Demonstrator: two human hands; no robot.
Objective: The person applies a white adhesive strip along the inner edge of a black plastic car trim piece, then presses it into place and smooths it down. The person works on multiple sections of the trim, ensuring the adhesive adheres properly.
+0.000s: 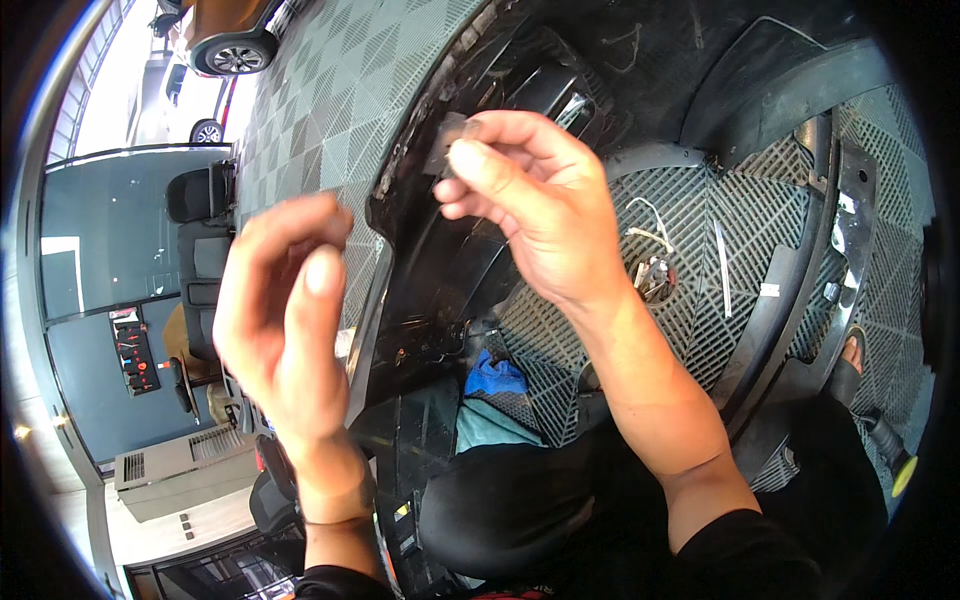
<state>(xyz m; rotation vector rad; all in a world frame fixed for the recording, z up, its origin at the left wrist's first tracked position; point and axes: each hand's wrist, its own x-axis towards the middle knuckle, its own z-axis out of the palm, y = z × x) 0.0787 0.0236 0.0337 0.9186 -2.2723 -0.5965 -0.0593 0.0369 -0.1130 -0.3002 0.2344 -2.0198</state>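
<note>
My right hand (550, 205) is raised over a large black car bumper (650, 65) and pinches a small, dark, flat piece (440, 150) between thumb and fingers. What kind of part it is cannot be made out. To the left, my left hand (285, 310) hangs in the air, somewhat smeared by motion. Its fingers are curled, with a gap between thumb and fingertips, and nothing shows in them. The bumper curves around in front of me, its edge running between my two hands.
Blue cloth (495, 374) and green cloth (490, 428) lie by my knee. Small parts (655, 277) and a white strip (722, 270) are on the grated floor tiles (560, 330). At right is a tool with a yellow pad (903, 476). An orange car (228, 30) stands far left.
</note>
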